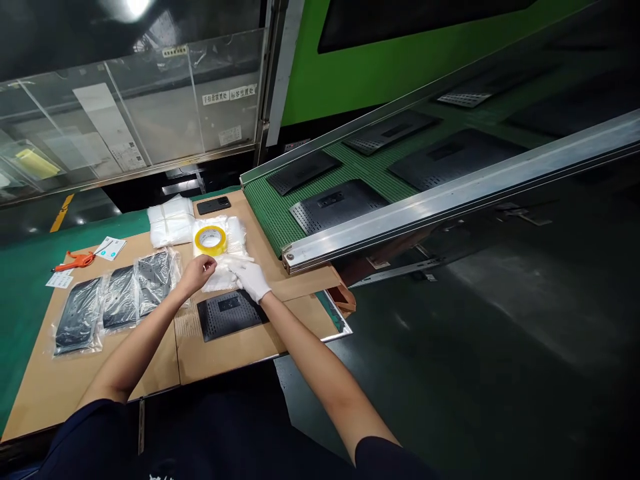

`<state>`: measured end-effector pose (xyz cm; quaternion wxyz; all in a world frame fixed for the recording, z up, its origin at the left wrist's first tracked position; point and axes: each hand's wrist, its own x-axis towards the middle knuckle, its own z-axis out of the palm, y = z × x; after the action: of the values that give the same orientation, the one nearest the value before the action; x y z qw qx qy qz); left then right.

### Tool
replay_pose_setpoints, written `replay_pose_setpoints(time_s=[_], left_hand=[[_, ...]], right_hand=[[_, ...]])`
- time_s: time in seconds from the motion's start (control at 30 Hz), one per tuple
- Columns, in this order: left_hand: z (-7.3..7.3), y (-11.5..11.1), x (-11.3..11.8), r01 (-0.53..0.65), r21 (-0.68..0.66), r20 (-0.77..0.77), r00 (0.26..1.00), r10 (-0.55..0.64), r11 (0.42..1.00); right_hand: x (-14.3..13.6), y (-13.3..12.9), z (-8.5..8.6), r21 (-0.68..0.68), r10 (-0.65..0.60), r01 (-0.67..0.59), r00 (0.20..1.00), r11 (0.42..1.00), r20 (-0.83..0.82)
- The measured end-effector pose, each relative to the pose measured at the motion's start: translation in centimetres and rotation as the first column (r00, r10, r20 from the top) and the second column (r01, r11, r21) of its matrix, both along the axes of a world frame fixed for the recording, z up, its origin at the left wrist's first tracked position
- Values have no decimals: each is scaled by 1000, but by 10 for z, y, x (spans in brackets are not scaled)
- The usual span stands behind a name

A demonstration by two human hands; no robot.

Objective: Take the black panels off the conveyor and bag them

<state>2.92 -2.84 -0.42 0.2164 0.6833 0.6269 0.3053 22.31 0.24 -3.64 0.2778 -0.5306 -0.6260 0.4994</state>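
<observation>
My bare left hand (199,272) is closed at the near left edge of a stack of clear plastic bags (235,233); whatever its fingertips pinch is too small to make out. My right hand (250,279), in a white glove, lies over the near right part of that stack, and what its fingers hold cannot be told. A roll of yellow tape (211,240) rests on the bags just beyond my left hand. Nearest to me, a black perforated panel (231,316) lies flat on the cardboard, partly under my right hand.
Bagged black panels (79,313) lie at the left, below an orange tool (75,260) and labels (110,248). Another bag stack (171,221) and a phone (213,205) lie farther back. A green conveyor (270,213) with black panels and a metal rail (400,210) slopes at the right.
</observation>
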Motion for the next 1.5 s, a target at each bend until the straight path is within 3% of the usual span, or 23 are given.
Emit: replay_pose_setpoints(time_s=[0.13,0.2,0.23,0.3,0.37,0.4,0.5,0.6,0.73,0.93,1.07,1.17,1.27,1.4,1.5], left_hand=[[11,-2,-1,-107,67,55,993,103,992],[15,-3,-1,-80,124,-2,997,81,989],[17,-3,-1,-36,144,-51,998,44,989],[20,-1,-2,87,134,-165,984,-64,987],[22,2,-3,189,76,-256,953,-164,979],[23,4,-3,217,45,-282,939,-196,975],[25,9,-7,253,-33,-308,918,-251,967],[25,12,-12,263,-131,-316,903,-292,956],[24,13,-19,259,-195,-324,893,-312,946],[24,6,-17,265,-153,-323,897,-302,952],[30,0,-10,348,-18,-297,893,-338,937],[31,-4,-17,314,76,-268,921,-284,946],[22,-7,-37,306,94,-314,912,-263,947],[-4,-9,-59,453,37,-419,816,-397,891],[-24,-7,-63,507,47,-441,784,-438,860]], right_hand=[[11,-3,8,87,-19,2,981,996,192],[23,-11,15,165,76,-139,937,976,340],[30,-16,18,206,158,-259,899,944,407],[44,-27,23,260,323,-503,795,824,514],[58,-38,24,250,409,-629,708,736,575],[64,-43,24,221,423,-645,683,732,595],[80,-51,22,77,487,-592,723,802,490],[97,-52,22,-44,522,-522,836,852,170],[110,-45,21,-70,301,-309,948,948,-108],[105,-38,10,-93,62,-82,978,992,-199],[93,-48,5,-93,31,-51,978,994,-208],[84,-53,3,-68,34,-54,964,996,-263],[79,-54,4,-65,3,-25,950,998,-312],[77,-55,9,-116,-29,-15,929,993,-370],[78,-55,14,-134,-19,-34,926,990,-376]])
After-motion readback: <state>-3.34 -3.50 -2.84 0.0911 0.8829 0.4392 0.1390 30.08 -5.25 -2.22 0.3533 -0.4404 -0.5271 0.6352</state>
